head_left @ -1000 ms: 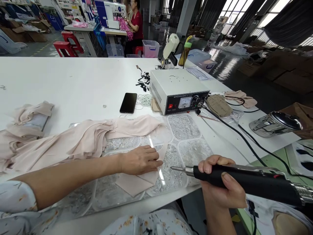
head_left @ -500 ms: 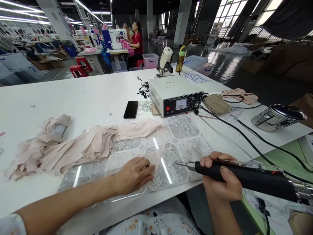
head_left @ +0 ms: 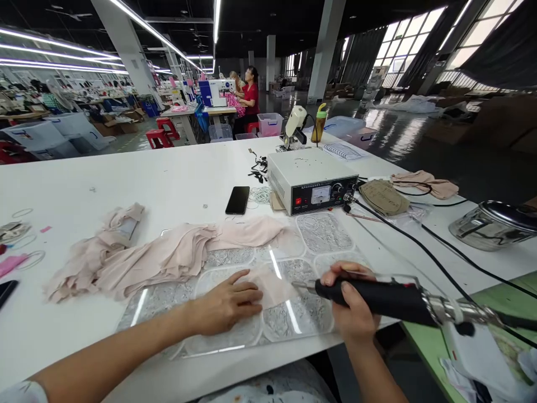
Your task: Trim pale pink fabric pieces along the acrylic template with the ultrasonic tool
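Observation:
My left hand (head_left: 229,302) lies with fingers spread on a small sheer pale-pink fabric piece (head_left: 272,288), pressing it to a clear patterned mat (head_left: 327,232). Wrapped around the black grip of a handheld ultrasonic cutter (head_left: 377,299), my right hand (head_left: 354,305) holds the tool nearly level. The cutter's metal tip points left and is at the right edge of the fabric piece; whether it touches the cloth I cannot tell. Behind my left hand, a heap of pale-pink fabric strips (head_left: 163,257) stretches across the mat, with a tied bundle (head_left: 119,224) at its left end.
A white control box (head_left: 312,173) with a gauge stands behind the mat, joined to black cables (head_left: 403,224) at right. Nearby are a phone (head_left: 238,200), brown paper patterns (head_left: 384,197), a steel canister (head_left: 495,224) and a bottle (head_left: 319,124). Co-workers (head_left: 250,98) sit at a distant sewing machine.
My right hand has brought the cutter leftward to the fabric piece. The fingers of my left hand have spread out, and the piece now lies flat to their right. The camera view has shifted.

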`<state>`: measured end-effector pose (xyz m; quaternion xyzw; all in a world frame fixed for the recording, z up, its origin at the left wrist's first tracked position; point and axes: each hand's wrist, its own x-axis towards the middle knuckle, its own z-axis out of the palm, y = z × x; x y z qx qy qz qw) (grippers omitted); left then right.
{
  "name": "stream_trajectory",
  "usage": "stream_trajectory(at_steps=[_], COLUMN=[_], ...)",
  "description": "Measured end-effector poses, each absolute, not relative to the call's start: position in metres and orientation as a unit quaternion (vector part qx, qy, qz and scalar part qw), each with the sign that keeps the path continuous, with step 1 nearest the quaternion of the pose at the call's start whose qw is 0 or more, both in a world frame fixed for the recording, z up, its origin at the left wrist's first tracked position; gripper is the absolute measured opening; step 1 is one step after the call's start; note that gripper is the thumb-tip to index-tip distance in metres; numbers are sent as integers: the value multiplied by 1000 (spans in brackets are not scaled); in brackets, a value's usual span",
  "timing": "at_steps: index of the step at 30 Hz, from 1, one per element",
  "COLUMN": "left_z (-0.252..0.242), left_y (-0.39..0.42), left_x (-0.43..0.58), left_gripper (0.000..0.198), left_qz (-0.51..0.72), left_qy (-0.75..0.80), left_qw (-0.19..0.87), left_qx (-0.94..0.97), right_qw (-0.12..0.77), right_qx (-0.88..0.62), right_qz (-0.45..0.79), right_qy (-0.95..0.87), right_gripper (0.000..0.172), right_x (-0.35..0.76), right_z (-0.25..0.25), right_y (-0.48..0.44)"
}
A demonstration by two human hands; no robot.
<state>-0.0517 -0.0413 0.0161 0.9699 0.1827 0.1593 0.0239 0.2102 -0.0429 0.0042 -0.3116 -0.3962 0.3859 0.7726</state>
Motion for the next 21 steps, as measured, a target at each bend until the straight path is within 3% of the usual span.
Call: stream_trajectory(at_steps=[6, 11, 17, 21], left_z=[4, -2, 2, -1], left_y=[-42, -23, -15, -20], left_x=[-38, -29, -31, -31], left_gripper=[25, 23, 34, 35], left_qz=[192, 153, 135, 150], left_qy=[307, 222, 210, 201], left_qw=[37, 46, 83, 88], left_qx=[931, 962, 965, 964], right_qw=[747, 740, 816, 821], right_qx=[-319, -311, -314, -321], right_qz=[406, 420, 377, 377], right_qy=[-419, -424, -306, -283], right_gripper=[12, 14, 16, 18], right_x=[221, 225, 229, 224], right_z=[11, 20, 4, -3], right_y=[-85, -104, -78, -61])
